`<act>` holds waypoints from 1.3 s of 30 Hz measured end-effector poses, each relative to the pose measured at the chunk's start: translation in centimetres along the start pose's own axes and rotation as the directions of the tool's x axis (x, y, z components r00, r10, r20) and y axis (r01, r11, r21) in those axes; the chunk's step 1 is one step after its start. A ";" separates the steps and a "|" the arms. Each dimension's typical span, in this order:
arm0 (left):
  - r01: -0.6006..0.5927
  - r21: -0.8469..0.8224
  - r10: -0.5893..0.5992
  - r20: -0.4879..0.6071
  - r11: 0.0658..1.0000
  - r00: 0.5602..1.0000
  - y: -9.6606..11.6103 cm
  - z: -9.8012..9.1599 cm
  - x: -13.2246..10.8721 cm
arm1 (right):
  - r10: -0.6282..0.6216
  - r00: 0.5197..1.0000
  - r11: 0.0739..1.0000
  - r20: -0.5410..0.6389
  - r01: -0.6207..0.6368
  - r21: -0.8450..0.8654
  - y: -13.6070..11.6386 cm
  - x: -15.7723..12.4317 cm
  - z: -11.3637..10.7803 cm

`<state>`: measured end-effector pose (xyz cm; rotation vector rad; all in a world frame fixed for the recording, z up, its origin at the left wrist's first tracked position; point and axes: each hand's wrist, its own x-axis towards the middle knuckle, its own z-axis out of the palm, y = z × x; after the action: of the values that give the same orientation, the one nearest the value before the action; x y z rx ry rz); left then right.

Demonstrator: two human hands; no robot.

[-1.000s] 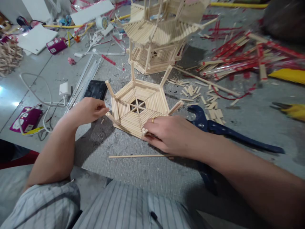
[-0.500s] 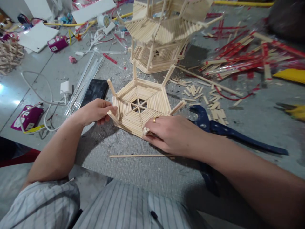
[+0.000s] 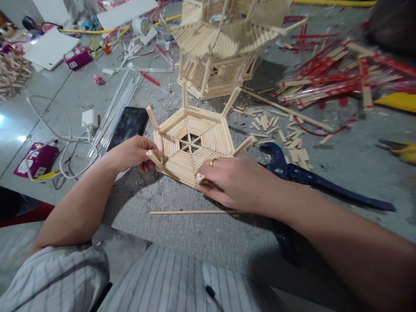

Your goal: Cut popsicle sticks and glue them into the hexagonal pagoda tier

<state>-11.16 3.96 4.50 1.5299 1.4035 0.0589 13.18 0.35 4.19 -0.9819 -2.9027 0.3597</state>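
Note:
A hexagonal roof piece (image 3: 195, 138) built of pale wooden sticks lies on a grey mat (image 3: 201, 234), with corner sticks poking outward. My left hand (image 3: 131, 152) pinches the near-left corner stick of the piece, fingers closed on it. My right hand (image 3: 234, 180), a ring on one finger, presses on the piece's near edge with fingers curled round the front corner. Behind the piece stands a taller stick tower (image 3: 221, 43).
A long thin stick (image 3: 191, 212) lies on the mat just in front of my hands. Blue pliers (image 3: 312, 177) lie to the right, cut stick bits (image 3: 286, 138) beyond them. A black phone (image 3: 128, 123), a white charger (image 3: 89, 119) and red-wrapped chopsticks (image 3: 338, 78) surround the area.
My left hand moved right and closed on the near-left corner stick of the hexagonal piece. My right hand stayed on the front edge.

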 end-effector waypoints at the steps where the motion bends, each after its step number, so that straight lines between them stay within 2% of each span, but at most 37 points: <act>1: -0.014 0.012 0.014 -0.002 1.000 1.000 0.1 0.0 0.0 | 0.004 1.000 1.000 0.004 -0.004 0.001 0.0 0.0 0.0; 7: -0.052 0.038 0.053 -0.039 0.998 0.998 0.0 0.2 0.0 | 0.017 1.000 1.000 0.017 -0.017 0.007 -0.1 0.0 -0.1; 13: -0.057 -0.019 0.058 0.005 0.998 0.998 -0.5 0.1 0.1 | 0.010 1.000 1.000 0.014 -0.010 0.010 0.0 -0.1 0.1; 19: -0.100 0.017 0.099 0.007 0.995 0.995 -0.4 0.1 0.1 | 0.000 1.000 1.000 -0.017 0.000 0.009 0.0 0.0 0.2; 26: -0.059 0.035 0.059 -0.003 0.998 0.998 -0.3 0.1 0.1 | 0.011 1.000 1.000 0.017 -0.011 0.008 -0.1 0.1 0.0; 32: -0.095 0.007 0.095 0.001 0.995 0.995 -0.4 0.2 0.0 | 0.028 0.999 1.000 0.036 -0.028 0.008 -0.1 0.1 -0.1; 39: -0.037 0.022 0.037 0.002 0.999 0.999 -0.6 0.2 0.2 | 0.021 1.000 1.000 0.023 -0.021 0.008 -0.2 0.1 -0.2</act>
<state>-11.47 3.88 3.88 1.5740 1.3786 0.0655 13.02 0.28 4.41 -1.0151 -2.9113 0.3859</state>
